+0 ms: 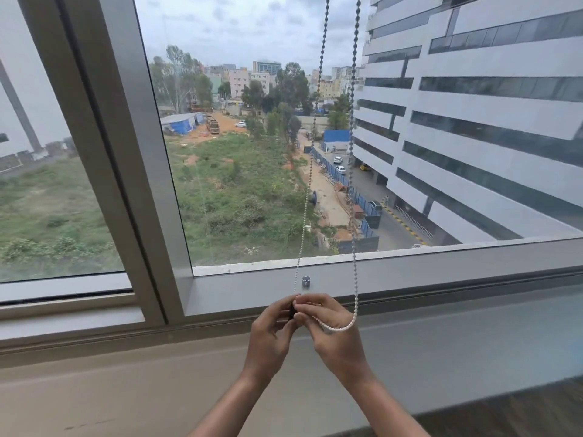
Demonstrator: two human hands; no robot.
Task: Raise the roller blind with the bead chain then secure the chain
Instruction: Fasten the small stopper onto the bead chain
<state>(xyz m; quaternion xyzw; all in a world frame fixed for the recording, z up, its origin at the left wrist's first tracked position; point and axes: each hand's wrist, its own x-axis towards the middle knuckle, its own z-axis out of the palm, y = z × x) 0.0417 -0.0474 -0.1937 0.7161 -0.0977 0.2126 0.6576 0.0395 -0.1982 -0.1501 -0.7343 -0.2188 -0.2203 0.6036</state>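
Lower centre of frame, left hand and right hand meet above the beige sill, fingers pinching the bead chain around a small dark piece. The chain's two strands hang down across the big window, looping by a small clip on the grey frame.

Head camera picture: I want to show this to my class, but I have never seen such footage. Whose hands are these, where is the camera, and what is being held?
The camera sits on a person's head, looking forward and down, so you see their own two bare hands. There is no robot. The left hand and right hand meet in front of a window frame. Together they pinch the low end of a bead chain, whose loop curls beside the right hand. A small dark piece shows between the fingers; what it is cannot be told. A small grey fitting sits on the frame just above.
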